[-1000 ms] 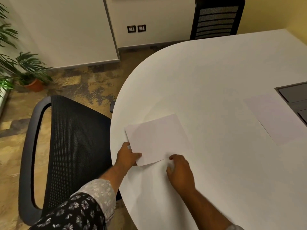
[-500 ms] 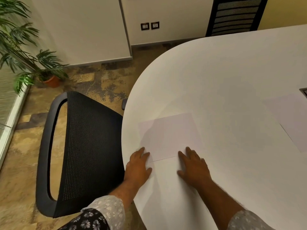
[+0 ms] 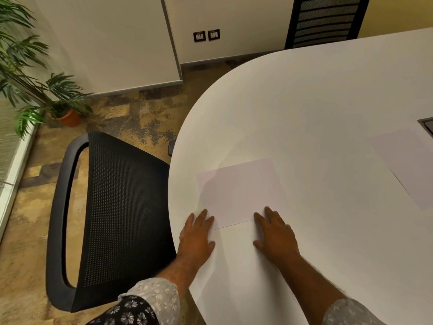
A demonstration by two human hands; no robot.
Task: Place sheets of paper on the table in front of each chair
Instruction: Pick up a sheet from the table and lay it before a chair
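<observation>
A white sheet of paper [image 3: 239, 191] lies flat on the white oval table [image 3: 304, 113], near its left edge and beside a black mesh chair [image 3: 117, 214]. My left hand [image 3: 196, 235] rests flat at the sheet's near left corner, fingers spread, its fingertips on the paper. My right hand [image 3: 274, 233] lies flat at the near right corner in the same way. Neither hand grips anything. A second sheet [image 3: 407, 165] lies further right on the table, cut off by the frame edge.
A second black chair [image 3: 325, 19] stands at the table's far end. A potted plant [image 3: 35, 90] fills the left corner by the wall. A dark panel [image 3: 427, 125] is set into the table at the right edge. Patterned floor lies between chair and wall.
One second ago my hands held the sheet's near edge, slightly lifted and skewed. It has since been laid flat and both hands have opened, palms down, at its near corners. My view has shifted left.
</observation>
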